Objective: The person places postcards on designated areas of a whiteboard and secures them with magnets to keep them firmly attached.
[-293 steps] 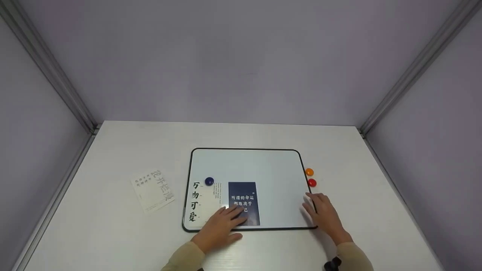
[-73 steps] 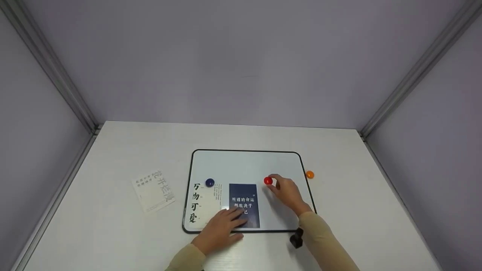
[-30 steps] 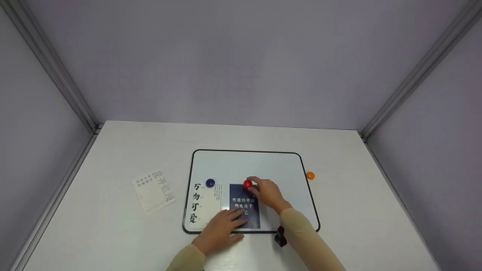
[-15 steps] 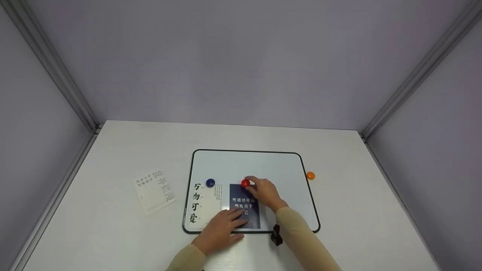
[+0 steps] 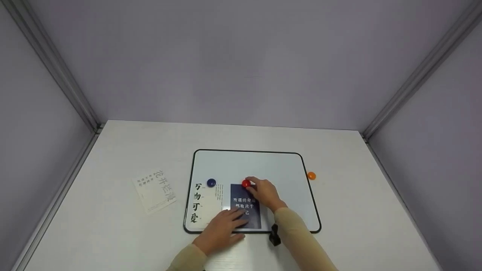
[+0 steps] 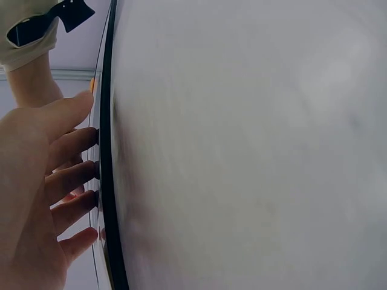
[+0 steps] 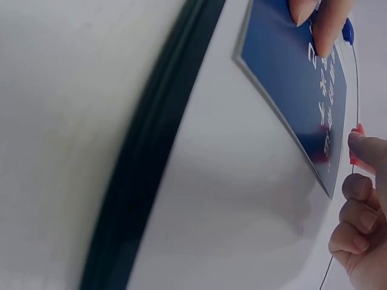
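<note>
L hand (image 5: 221, 226) spread on bd (image 5: 288, 169), card (image 5: 245, 201); R (image 5: 265, 192) pinching red disc (image 5: 246, 183), prob. touching card.

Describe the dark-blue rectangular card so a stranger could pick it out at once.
Find the white rectangular board with a black rim on the white table. On its near part, the person's left hand partly covers the dark-blue rectangular card. Its white writing sets it apart from the cream card with black writing beside it.

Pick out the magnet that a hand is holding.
The red magnet: the right hand pinches it at the top edge of the blue card. The blue magnet and orange magnet sit unheld.
</note>
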